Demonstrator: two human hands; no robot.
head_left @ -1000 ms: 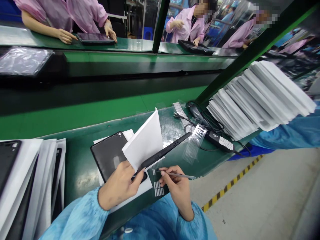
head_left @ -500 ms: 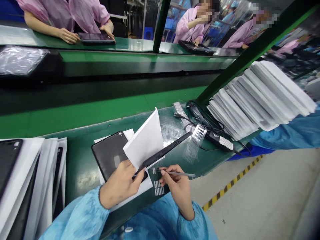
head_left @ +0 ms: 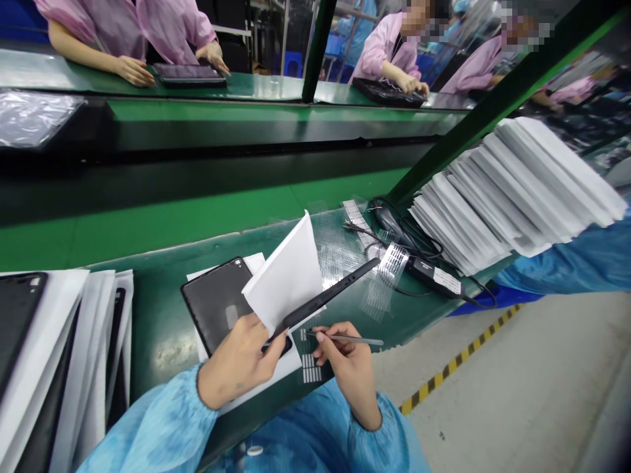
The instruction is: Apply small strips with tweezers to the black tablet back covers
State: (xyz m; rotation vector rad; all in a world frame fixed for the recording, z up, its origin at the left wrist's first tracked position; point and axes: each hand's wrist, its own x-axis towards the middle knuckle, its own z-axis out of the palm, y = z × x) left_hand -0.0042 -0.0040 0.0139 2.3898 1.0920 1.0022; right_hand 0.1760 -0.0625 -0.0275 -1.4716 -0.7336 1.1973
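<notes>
My left hand grips the near corner of a thin black tablet, tilted up on edge, with a white sheet leaning against it. My right hand pinches metal tweezers, their tip over a dark strip of small white labels at the bench's near edge. A second black tablet lies back up on white paper just left of the raised one.
A fanned stack of white sleeves sits at the right, with a black cable and adapter and clear label sheets beside it. Tablets in white sleeves pile at the left. People in pink coats work across the green conveyor.
My hands and the raised tablet have hardly shifted. The people across the line moved their hands on their own tablets.
</notes>
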